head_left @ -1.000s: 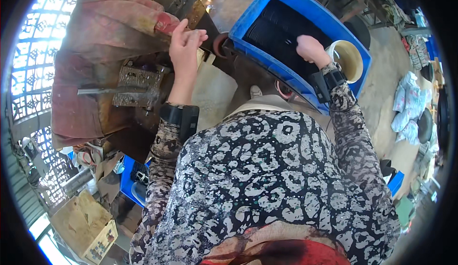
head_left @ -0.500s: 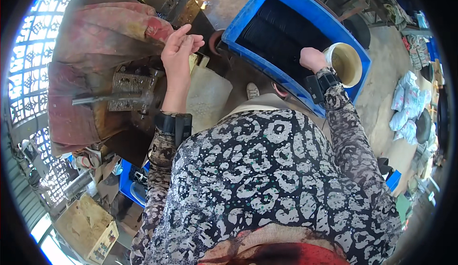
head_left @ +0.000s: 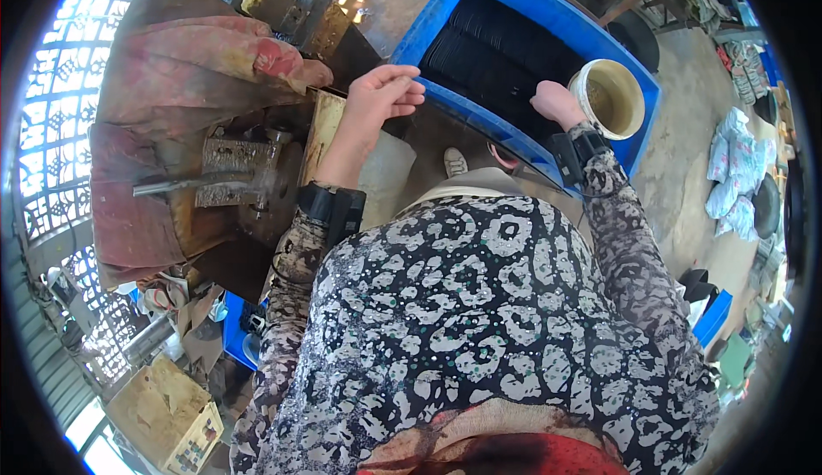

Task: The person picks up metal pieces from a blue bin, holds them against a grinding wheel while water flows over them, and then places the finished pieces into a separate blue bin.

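My left hand (head_left: 383, 101) hangs in the air just left of the blue bin, its fingers curled with the thumb pressed against them. What they pinch, if anything, cannot be made out. Over the bin, my right hand (head_left: 559, 104) is closed, knuckles up, fingertips hidden beneath it; whether it grips a piece is not visible. Rows of thin black pieces (head_left: 497, 51), packed closely together, lie inside the blue bin (head_left: 413, 40). At the bin's right end stands a cream-coloured bucket (head_left: 638, 103), right beside my right hand.
On the left is a machine with a metal rod (head_left: 175, 187), partly draped by a stained reddish cloth (head_left: 128, 150). A pale panel (head_left: 387, 175) is below my left hand. Bluish-white bags (head_left: 732, 171) lie on the floor at right; a worn box (head_left: 158, 406) is at lower left.
My left hand has moved right, away from the machine toward the bin, and its fingers have drawn together. My right hand stays over the bin, nearly in place. The view has shifted slightly.
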The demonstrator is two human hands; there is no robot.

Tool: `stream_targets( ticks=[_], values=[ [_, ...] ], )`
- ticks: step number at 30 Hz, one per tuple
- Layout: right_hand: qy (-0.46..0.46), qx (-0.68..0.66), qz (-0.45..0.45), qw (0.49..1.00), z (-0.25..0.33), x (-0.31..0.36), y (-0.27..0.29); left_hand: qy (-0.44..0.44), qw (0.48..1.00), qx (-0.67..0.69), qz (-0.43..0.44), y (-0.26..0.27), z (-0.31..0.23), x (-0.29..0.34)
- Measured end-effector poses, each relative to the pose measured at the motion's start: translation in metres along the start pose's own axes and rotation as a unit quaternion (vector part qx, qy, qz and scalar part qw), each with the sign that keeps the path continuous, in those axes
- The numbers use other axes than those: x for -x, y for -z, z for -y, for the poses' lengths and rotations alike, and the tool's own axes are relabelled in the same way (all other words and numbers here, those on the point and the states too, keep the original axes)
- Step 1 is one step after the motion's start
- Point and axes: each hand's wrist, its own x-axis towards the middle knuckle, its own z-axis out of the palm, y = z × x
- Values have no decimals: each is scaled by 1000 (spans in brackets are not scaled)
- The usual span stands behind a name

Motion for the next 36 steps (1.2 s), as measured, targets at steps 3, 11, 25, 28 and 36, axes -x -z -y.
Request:
stream_targets(
  ticks=[3, 11, 25, 28, 36],
  values=[
    [86, -45, -88, 991, 6, 14, 9, 88, 994, 20, 63, -5, 9, -6],
    [178, -446, -55, 875, 111, 82, 39, 124, 956, 255, 79, -31, 38, -21],
    [288, -399, 7, 871, 144, 113, 22, 115, 937, 331, -1, -12, 44, 17],
    [349, -260, -118, 892, 155, 113, 15, 57, 941, 334, -11, -8, 42, 21],
    [330, -262, -196, 885, 154, 118, 12, 31, 937, 347, 12, -19, 31, 22]
  ],
)
